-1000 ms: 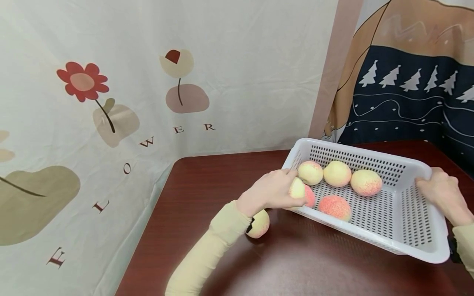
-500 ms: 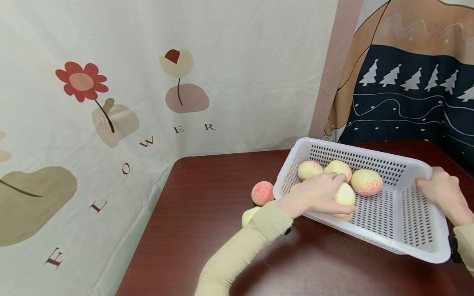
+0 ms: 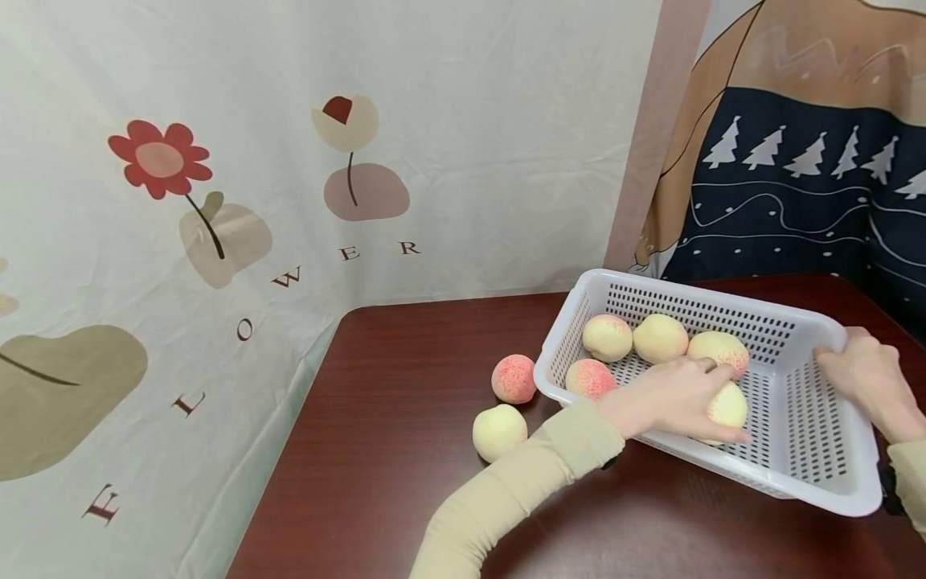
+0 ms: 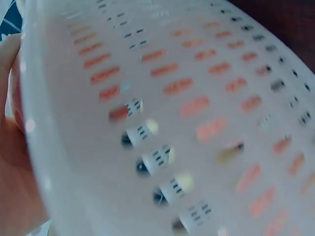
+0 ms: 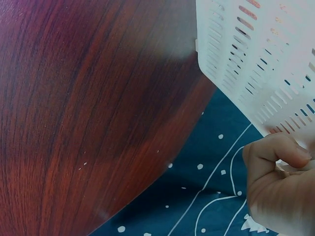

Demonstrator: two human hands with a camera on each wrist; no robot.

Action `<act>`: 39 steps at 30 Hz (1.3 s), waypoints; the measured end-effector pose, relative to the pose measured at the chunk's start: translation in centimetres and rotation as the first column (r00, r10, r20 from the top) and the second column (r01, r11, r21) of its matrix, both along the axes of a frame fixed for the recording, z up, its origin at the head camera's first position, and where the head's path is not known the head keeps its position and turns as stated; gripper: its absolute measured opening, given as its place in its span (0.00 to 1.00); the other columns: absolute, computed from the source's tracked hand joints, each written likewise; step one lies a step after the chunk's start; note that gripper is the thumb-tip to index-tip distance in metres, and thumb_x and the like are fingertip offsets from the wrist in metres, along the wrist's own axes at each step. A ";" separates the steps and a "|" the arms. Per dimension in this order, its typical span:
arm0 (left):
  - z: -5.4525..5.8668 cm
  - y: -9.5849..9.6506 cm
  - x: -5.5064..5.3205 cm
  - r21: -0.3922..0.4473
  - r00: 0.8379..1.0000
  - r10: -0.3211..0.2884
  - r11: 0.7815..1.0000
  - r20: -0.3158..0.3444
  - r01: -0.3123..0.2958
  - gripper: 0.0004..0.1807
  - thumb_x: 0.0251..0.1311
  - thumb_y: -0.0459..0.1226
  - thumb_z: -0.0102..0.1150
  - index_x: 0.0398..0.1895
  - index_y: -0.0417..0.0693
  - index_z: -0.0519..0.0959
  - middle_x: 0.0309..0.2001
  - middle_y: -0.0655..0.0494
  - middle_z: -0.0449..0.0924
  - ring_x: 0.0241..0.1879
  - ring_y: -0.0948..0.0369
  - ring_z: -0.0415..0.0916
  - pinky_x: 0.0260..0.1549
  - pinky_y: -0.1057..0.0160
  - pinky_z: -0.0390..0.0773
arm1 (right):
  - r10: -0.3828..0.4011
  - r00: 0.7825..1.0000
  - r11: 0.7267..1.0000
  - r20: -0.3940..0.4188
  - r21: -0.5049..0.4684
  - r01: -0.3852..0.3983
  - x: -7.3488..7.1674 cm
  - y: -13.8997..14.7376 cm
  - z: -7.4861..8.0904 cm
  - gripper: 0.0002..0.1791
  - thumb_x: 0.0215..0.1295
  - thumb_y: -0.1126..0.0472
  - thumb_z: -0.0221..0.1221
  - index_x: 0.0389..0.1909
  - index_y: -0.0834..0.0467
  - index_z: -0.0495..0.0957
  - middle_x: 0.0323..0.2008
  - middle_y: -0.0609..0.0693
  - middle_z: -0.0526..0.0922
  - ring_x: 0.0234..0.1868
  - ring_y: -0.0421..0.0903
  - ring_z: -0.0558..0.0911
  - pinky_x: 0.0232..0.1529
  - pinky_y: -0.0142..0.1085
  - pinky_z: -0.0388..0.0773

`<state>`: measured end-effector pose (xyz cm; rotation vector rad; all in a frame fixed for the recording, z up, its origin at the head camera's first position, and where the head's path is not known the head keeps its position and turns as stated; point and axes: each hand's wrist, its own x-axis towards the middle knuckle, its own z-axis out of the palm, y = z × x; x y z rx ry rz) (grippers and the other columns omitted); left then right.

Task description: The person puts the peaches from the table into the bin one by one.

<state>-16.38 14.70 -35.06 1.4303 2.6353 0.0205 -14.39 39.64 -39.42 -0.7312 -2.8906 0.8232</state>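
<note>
My left hand [image 3: 676, 394] is inside the white perforated plastic basket [image 3: 813, 402], holding a pale yellow peach [image 3: 727, 404] low over its floor. The fingers and thumb lie around that fruit. More peaches sit in the basket: yellow ones along the back wall, such as the leftmost peach [image 3: 607, 337], and a pink one [image 3: 590, 377] by the left end. The left wrist view is mostly filled by the basket's holed side. My right hand [image 3: 864, 374] grips the basket's right end; in the right wrist view its fingers [image 5: 275, 150] curl at the rim.
A pink peach [image 3: 514, 379] and a pale yellow peach [image 3: 499, 433] lie on the dark red wooden table [image 3: 405, 386], left of the basket. A white flower-printed cloth [image 3: 492, 161] hangs behind, and a dark blue patterned cloth [image 3: 781, 209] hangs at the right.
My left hand has moved right with the yellow peach, from the basket's left edge to further inside. The two table peaches are now uncovered. The right hand and basket have stayed put.
</note>
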 end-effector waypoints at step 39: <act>-3.5 3.7 0.3 -0.217 0.998 0.048 0.975 0.027 -0.041 0.36 0.54 0.66 0.53 0.67 0.78 0.57 0.65 0.76 0.58 0.61 0.73 0.61 0.58 0.71 0.65 | 0.003 1.000 1.000 -0.001 -0.010 -0.003 -0.3 0.7 -0.7 0.34 0.68 0.62 0.39 0.64 0.82 0.39 0.40 0.82 0.63 0.13 0.53 0.77 0.15 0.43 0.77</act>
